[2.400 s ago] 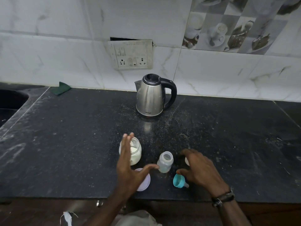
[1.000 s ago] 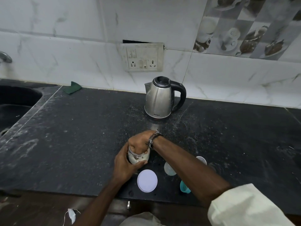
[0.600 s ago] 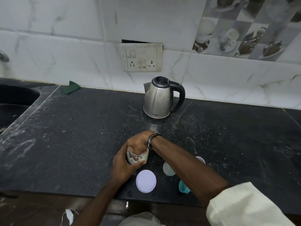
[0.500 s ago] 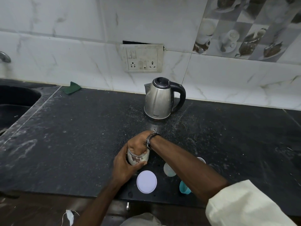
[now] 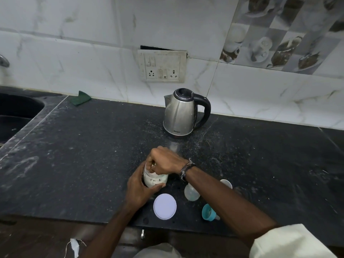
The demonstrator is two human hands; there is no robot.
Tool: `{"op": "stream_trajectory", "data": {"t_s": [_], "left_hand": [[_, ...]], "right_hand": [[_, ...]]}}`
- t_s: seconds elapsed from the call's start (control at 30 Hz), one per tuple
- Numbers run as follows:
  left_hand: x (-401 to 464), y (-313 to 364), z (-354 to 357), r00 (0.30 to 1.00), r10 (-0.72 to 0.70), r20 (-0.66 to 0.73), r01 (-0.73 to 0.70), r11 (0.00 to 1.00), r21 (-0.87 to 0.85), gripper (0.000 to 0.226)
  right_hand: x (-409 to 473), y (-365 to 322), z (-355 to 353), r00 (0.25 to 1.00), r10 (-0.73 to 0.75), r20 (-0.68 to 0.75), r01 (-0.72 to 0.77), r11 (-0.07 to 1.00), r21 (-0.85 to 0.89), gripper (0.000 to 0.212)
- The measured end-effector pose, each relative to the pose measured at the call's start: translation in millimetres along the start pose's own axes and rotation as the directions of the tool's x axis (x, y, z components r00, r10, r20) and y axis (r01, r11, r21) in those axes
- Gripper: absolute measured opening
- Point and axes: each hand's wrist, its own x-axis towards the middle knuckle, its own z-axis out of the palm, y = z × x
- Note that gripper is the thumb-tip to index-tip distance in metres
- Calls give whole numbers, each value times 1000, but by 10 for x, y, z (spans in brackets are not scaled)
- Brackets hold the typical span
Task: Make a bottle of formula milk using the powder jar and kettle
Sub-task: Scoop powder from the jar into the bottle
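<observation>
A: Fingers [image 5: 151, 165] of my right hand [image 5: 164, 161] are curled down into the mouth of the powder jar [image 5: 155, 178]; can't tell whether they pinch a scoop. Left hand [image 5: 138, 190] wraps the jar's side.

B: Step?

A: Getting powder out, I'd judge. Next move needs a level lift across to the open baby bottle [image 5: 191, 191], just right of the jar, near the counter's [image 5: 83, 155] front edge. Kettle [image 5: 181, 113] stands untouched by the back edge.
</observation>
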Motion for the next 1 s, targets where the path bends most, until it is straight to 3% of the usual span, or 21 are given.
{"op": "stream_trajectory", "data": {"t_s": [0.23, 0.37, 0.63, 0.73, 0.83, 1.0], "left_hand": [[-12, -53, 8, 1000, -10, -3, 10, 1000, -13, 95], [-16, -42, 8, 1000, -1, -1, 1, 1000, -22, 93], [-11, -80, 13, 1000, -28, -7, 27, 999, -45, 94], [-9, -73, 22, 1000, -26, -10, 26, 998, -51, 94], [-13, -69, 18, 1000, -19, -6, 19, 998, -59, 95], [-18, -57, 6, 999, -42, 4, 42, 996, -83, 95]], "right_hand": [[-51, 95, 24, 995, 36, -96, -27, 995, 97, 22], [-55, 110, 19, 997, 32, -66, -24, 993, 116, 11], [-58, -7, -13, 999, 48, 19, -48, 999, 3, 16], [-86, -61, 12, 997, 75, -22, -77, 992, -97, 26], [-83, -145, 15, 988, 100, -117, -120, 975, -187, 19], [-13, -174, 94, 976, 172, -137, -187, 977, -104, 19]]}}
